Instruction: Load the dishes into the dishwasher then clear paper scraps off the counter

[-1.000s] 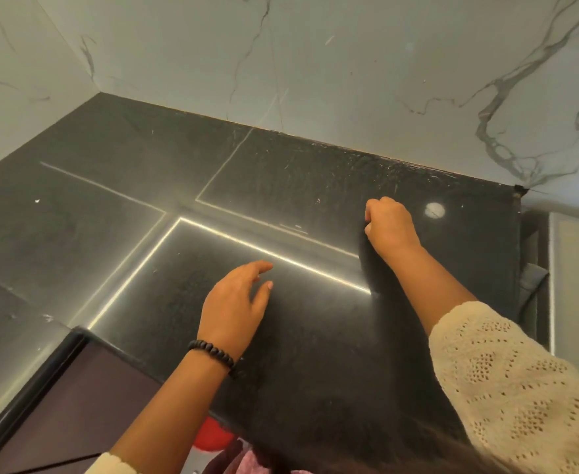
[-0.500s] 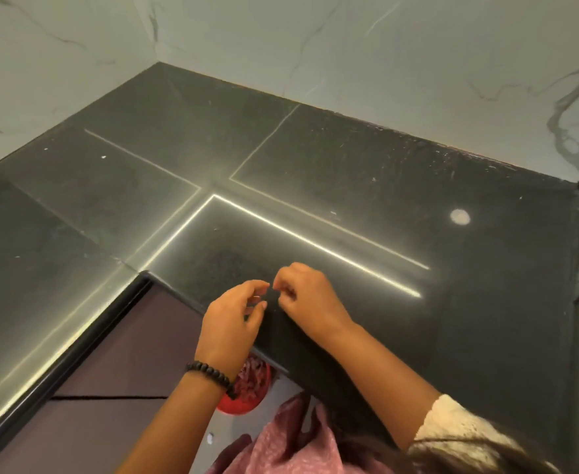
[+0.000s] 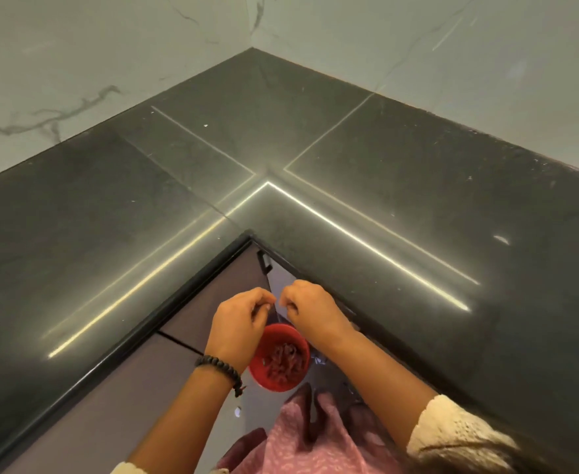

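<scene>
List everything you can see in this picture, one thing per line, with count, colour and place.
counter: one, dark grey with pale seam lines, L-shaped, filling the middle of the view
walls: two, white marble with grey veins, meeting in the far corner
cabinet fronts: brownish purple, under the counter's near edge
bin: one, red, round, on the floor below the hands, holding reddish scraps
white specks: a few, scattered on the counter
bracelet: one, black beads, on the left wrist
skirt: pink, patterned, bottom centre
sleeve: cream, knitted, on the right arm
left hand: fingers curled, above the bin
right hand: fingers curled, beside the left hand
</scene>
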